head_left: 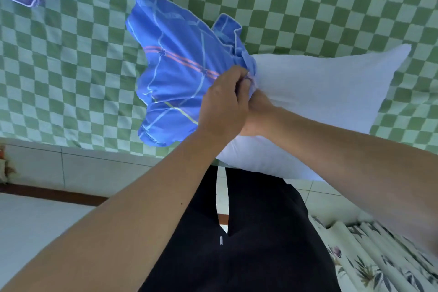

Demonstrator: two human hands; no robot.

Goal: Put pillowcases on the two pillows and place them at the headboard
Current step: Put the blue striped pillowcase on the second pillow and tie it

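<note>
Blue pillowcase point(175, 73) bunches where our left hand point(222, 104) grips its edge. Our right hand point(257, 111) clutches the white pillow point(320, 92) beside it.

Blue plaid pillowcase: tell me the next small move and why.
Probably draw the blue plaid pillowcase further over the plain white pillow. The left hand pinches its bunched opening at one pillow corner, the right hand grips that corner, and nearly all of the pillow lies bare on the green checked bedsheet.
</note>
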